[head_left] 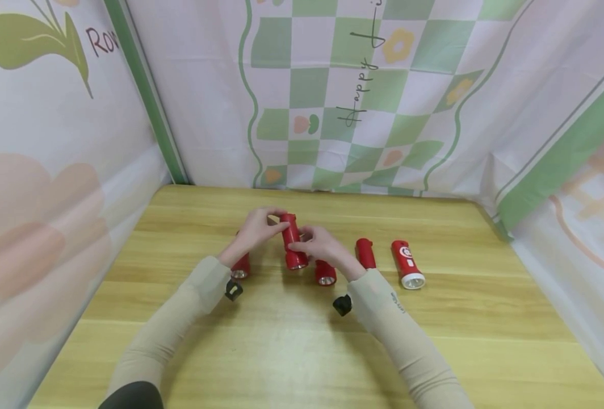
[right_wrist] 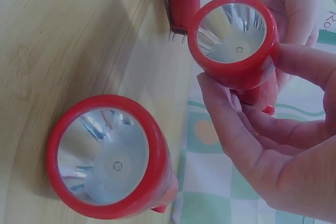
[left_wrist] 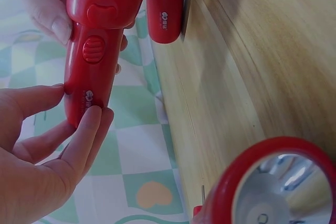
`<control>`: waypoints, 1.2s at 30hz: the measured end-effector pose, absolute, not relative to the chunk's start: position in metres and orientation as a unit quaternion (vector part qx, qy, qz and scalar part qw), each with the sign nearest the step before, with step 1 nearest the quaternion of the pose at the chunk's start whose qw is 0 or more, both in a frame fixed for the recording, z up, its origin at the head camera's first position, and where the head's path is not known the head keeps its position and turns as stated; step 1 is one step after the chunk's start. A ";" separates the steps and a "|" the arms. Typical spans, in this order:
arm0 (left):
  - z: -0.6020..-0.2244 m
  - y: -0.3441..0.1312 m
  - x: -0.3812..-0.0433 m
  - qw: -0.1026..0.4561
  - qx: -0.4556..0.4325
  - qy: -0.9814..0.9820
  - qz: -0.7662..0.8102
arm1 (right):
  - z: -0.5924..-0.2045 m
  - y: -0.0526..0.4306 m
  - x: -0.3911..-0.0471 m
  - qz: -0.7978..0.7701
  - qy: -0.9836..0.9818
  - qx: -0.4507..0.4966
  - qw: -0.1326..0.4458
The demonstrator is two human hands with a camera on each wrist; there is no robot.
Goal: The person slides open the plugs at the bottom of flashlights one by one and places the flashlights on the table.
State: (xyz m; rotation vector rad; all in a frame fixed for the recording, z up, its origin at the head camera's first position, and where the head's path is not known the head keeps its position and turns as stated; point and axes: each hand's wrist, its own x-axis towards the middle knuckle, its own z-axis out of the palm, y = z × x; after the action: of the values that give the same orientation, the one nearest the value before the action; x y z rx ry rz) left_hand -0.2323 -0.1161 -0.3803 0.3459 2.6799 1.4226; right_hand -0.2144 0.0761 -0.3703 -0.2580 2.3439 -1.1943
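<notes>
Both hands hold one red flashlight (head_left: pixel 291 241) over the table, its lens end toward me. My left hand (head_left: pixel 258 230) pinches the tail end between thumb and fingers. Around the body near the head, my right hand (head_left: pixel 321 245) grips with thumb and fingers. In the left wrist view the held flashlight (left_wrist: pixel 93 64) shows a ribbed red switch and a small white logo. The right wrist view looks into its silvery reflector (right_wrist: pixel 231 32). Close by lie a red flashlight (head_left: pixel 240 267), partly behind my left hand, and another red flashlight (head_left: pixel 326 273) below my right hand.
Farther right on the wooden table (head_left: pixel 281 352) lie a red flashlight (head_left: pixel 365 254), partly hidden by the right arm, and a red flashlight with a white head (head_left: pixel 407 265). Metal prongs (right_wrist: pixel 179 37) stick out of the left flashlight's tail. Printed curtains (head_left: pixel 205 102) enclose the back and sides.
</notes>
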 end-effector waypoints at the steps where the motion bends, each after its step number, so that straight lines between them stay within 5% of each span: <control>1: -0.380 -0.116 -0.232 0.042 0.113 0.877 0.465 | -0.370 0.076 -0.214 -0.438 0.859 -0.095 0.245; 36: -0.381 -0.116 -0.224 -0.024 0.145 0.849 0.508 | -0.372 0.086 -0.211 -0.414 0.879 -0.146 0.187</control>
State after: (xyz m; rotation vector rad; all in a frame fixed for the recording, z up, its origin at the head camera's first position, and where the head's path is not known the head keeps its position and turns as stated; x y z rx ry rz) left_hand -0.2237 -0.1161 -0.3811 0.4614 2.7090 1.6199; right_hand -0.2110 0.0856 -0.3722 -0.4104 2.4733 -1.1662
